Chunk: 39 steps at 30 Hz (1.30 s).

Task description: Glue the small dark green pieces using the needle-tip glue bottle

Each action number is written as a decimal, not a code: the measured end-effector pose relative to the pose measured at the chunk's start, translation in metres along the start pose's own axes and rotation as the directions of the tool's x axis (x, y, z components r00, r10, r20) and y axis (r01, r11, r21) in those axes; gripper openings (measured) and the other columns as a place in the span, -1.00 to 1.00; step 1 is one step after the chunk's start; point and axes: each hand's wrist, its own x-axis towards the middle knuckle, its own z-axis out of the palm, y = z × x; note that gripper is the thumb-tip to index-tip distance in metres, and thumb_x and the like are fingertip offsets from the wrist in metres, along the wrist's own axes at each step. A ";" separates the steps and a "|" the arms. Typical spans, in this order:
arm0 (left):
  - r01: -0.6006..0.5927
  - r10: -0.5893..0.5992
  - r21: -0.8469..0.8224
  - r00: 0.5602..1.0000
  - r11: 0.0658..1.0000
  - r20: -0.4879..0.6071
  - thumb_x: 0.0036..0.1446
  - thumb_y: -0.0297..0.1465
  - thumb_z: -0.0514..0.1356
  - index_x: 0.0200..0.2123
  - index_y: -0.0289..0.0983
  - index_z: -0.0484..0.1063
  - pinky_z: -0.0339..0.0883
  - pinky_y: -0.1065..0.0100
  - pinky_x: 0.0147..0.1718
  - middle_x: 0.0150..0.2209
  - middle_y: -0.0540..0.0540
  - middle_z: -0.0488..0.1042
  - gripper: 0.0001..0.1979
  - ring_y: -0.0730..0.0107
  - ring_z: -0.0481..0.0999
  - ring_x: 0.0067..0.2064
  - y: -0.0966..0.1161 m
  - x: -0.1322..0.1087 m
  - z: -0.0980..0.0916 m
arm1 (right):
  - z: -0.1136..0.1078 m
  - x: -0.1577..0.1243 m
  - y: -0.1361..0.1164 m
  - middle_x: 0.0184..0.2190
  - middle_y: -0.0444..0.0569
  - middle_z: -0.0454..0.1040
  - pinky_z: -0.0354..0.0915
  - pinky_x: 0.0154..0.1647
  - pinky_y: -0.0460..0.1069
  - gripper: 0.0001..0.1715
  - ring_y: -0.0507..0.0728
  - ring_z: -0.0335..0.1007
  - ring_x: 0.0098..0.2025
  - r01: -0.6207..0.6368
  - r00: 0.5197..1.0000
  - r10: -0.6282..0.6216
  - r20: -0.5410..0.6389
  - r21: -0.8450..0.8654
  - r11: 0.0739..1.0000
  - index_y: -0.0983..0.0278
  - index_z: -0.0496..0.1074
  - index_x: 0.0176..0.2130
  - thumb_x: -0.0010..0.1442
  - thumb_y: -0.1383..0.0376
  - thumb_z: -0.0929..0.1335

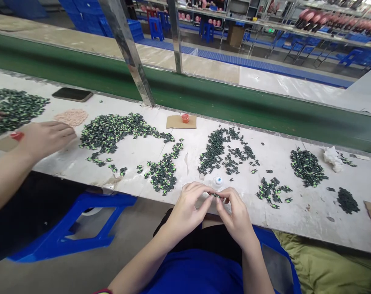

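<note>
My left hand (189,208) and my right hand (236,208) meet over the table's near edge. Both pinch one small dark green piece (215,195) between thumbs and fingertips; its exact kind is too small to make out. Just beyond my fingers stands a little white bottle with a blue tip (217,181). Ahead lies a spread of slim dark pieces (216,147). To the left is a heap of dark pieces with bright green marks (163,173), and similar marked pieces (272,192) lie to the right.
A cardboard piece (173,122) carries a small red cup (185,118). At left a co-worker's hand (47,139) rests near a larger heap (108,130) and pale pink pieces (72,117). A metal post (128,53) rises at the table's back, beside a green belt (203,92).
</note>
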 end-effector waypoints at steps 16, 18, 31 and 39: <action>0.150 -0.156 -0.059 0.981 0.987 -0.117 0.18 -0.31 0.18 0.04 -0.24 0.38 0.39 0.27 -0.04 -0.25 -0.06 0.61 -0.65 0.31 0.58 -0.15 -0.027 0.012 -0.035 | -0.046 -0.024 0.054 -0.43 -0.03 0.42 0.29 -0.39 0.01 -0.69 0.12 0.33 -0.41 -0.355 0.927 0.300 -0.225 -0.269 0.895 0.25 0.40 -0.29 0.23 0.08 0.25; 0.189 -0.149 0.090 0.931 0.978 -0.334 0.19 -0.28 0.16 -0.05 -0.25 0.45 0.37 0.23 -0.01 -0.21 -0.08 0.60 -0.71 0.27 0.56 -0.12 -0.042 0.023 -0.054 | -0.058 -0.029 0.071 -0.40 0.04 0.42 0.31 -0.31 0.08 -0.57 0.20 0.35 -0.33 -0.401 0.903 0.287 -0.320 -0.387 0.830 0.26 0.43 -0.31 0.22 -0.01 0.21; 0.024 -0.089 0.762 0.995 0.648 0.044 0.10 -0.50 0.18 -0.31 -0.23 0.56 0.31 0.17 -0.20 -0.30 -0.21 0.56 -0.85 0.02 0.44 -0.12 -0.112 0.093 -0.062 | 0.023 0.012 0.055 -0.09 0.10 0.42 0.31 0.00 0.24 -0.52 0.31 0.29 0.00 -0.161 0.985 0.140 -0.105 -0.225 0.961 0.18 0.40 -0.02 0.14 0.00 0.37; -0.102 0.019 0.631 0.990 0.769 0.137 0.12 -0.67 0.01 -0.16 -0.28 0.55 0.33 0.20 -0.16 -0.26 -0.21 0.52 -0.62 0.15 0.44 -0.15 -0.104 0.085 -0.059 | 0.015 0.007 0.046 -0.17 0.05 0.55 0.39 -0.10 0.11 -0.67 0.22 0.47 -0.10 -0.285 0.949 0.303 -0.089 0.173 0.943 0.22 0.34 -0.20 0.11 0.09 0.40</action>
